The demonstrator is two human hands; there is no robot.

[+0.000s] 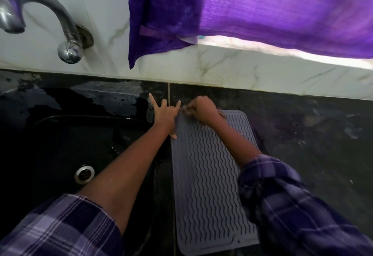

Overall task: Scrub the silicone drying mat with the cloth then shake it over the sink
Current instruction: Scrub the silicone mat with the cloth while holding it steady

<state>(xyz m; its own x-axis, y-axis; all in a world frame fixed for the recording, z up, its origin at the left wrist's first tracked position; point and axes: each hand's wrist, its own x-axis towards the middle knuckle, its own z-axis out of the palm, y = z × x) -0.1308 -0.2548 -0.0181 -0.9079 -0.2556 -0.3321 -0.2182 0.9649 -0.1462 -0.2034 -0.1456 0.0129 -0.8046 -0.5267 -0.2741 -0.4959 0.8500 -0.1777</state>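
On the dark stone worktop, beside the wet black sink, lies the grey wavy-ribbed silicone drying mat. The left hand, open with fingers splayed, presses the mat's far left corner, seemingly to stop it sliding. The right hand is balled around a brownish crumpled cloth, rubbing the far edge. A chrome tap juts from marbled white tiles; a purple towel hangs above.
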